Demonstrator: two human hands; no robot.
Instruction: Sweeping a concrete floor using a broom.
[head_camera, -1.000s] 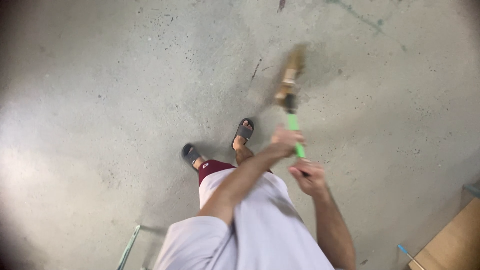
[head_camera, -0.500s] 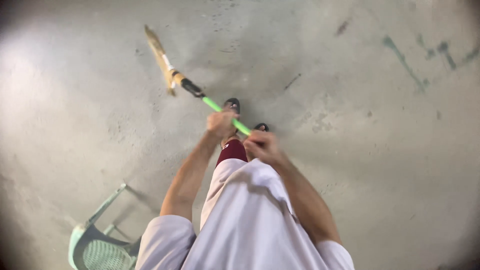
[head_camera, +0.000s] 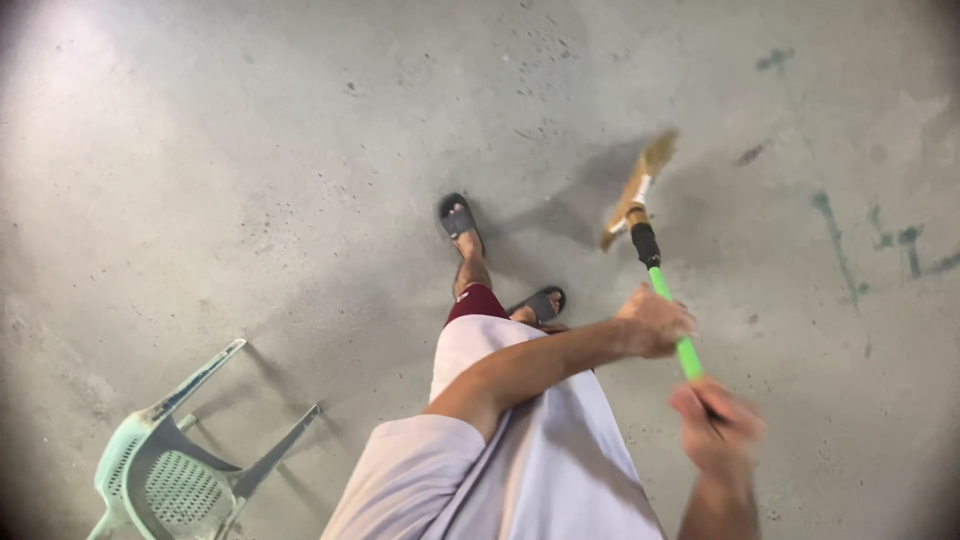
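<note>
I hold a broom (head_camera: 642, 197) with a bright green handle (head_camera: 677, 330) and a straw-coloured head that rests on the grey concrete floor (head_camera: 250, 180) to my front right. My left hand (head_camera: 654, 320) grips the handle lower down, its arm crossing my body. My right hand (head_camera: 716, 426) is closed on the handle's upper end and looks blurred. My feet in dark slide sandals (head_camera: 458, 218) stand just left of the broom head.
A pale green plastic chair (head_camera: 170, 465) stands at the lower left, close to my left side. Greenish paint marks (head_camera: 880, 235) streak the floor at the right.
The broom has swung from my front left across to my front right. Both hands moved right with it, and the chair sits further into view.
</note>
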